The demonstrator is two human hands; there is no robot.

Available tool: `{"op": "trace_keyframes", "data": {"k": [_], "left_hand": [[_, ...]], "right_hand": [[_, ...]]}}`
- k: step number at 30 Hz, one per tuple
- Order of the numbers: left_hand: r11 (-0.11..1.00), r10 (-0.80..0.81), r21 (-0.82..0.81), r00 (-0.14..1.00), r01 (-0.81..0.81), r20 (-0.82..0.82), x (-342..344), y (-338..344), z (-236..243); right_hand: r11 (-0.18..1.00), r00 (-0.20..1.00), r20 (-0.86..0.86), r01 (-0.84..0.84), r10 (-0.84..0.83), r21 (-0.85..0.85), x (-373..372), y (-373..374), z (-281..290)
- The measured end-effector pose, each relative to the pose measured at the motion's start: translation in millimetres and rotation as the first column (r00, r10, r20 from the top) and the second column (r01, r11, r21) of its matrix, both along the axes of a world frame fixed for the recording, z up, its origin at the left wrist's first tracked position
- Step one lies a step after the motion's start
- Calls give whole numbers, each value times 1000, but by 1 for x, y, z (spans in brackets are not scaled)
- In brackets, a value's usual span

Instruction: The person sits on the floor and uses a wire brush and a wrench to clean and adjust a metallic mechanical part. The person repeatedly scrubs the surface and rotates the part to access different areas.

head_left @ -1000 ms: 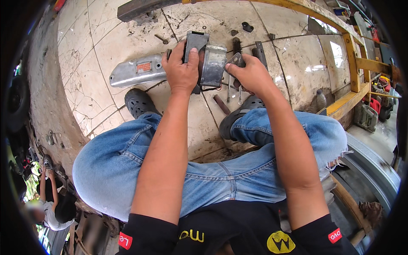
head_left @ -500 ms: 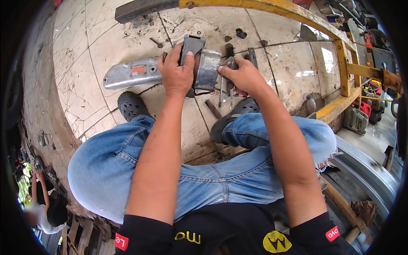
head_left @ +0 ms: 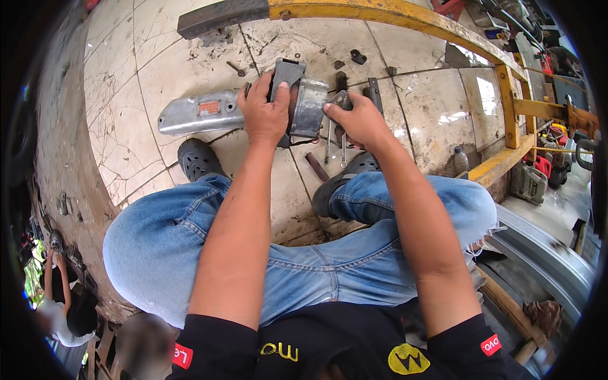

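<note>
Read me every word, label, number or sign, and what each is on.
Orange label on the silver cover: too small to read.
Yellow letters on the black shirt: not copied.
Round yellow badge on the shirt: black zigzag sign.
Red patches on the sleeves: white letters, not copied.
Grey part in the left hand: no readable text.

The premises are assessed as a mechanical workshop. The tiled floor (head_left: 437,104) is found cracked and stained with dark grime. Wrenches (head_left: 344,149), a bolt-like piece (head_left: 236,68) and a silver metal cover (head_left: 190,114) are laid out on it, and a metal housing (head_left: 309,107) is handled among them. The right side is occupied by a yellow steel frame (head_left: 508,104), jumbled equipment (head_left: 529,182) and long metal channels (head_left: 538,247).
</note>
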State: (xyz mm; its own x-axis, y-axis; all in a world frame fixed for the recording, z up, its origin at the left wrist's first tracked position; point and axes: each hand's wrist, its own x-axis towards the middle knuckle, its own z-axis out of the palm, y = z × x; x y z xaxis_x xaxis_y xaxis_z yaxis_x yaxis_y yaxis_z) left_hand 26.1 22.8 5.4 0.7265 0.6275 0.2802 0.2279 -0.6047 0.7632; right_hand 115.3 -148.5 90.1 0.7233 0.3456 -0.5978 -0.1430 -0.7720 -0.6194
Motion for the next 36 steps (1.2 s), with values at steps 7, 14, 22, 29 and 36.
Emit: {"op": "trace_keyframes", "data": {"k": [7,14,22,29,36], "left_hand": [[999,-6,-40,1000,6,-10,2,-1,1],[1000,7,-29,1000,-6,17,-5,0,-2],[999,-20,-27,999,21,45,-4,1,-6],[1000,-4,-12,999,5,51,-2,-2,-2],[1000,-12,-25,999,14,50,-1,0,-4]], "right_hand": [[980,982,84,156,-167,125,-9,1,-33],[995,998,10,57,-58,79,-3,-7,-4],[990,985,117,-123,130,-65,6,-5,-7],[994,988,117,-96,100,-44,5,-6,-15],[993,987,110,-115,119,-42,6,-8,-16]]}}
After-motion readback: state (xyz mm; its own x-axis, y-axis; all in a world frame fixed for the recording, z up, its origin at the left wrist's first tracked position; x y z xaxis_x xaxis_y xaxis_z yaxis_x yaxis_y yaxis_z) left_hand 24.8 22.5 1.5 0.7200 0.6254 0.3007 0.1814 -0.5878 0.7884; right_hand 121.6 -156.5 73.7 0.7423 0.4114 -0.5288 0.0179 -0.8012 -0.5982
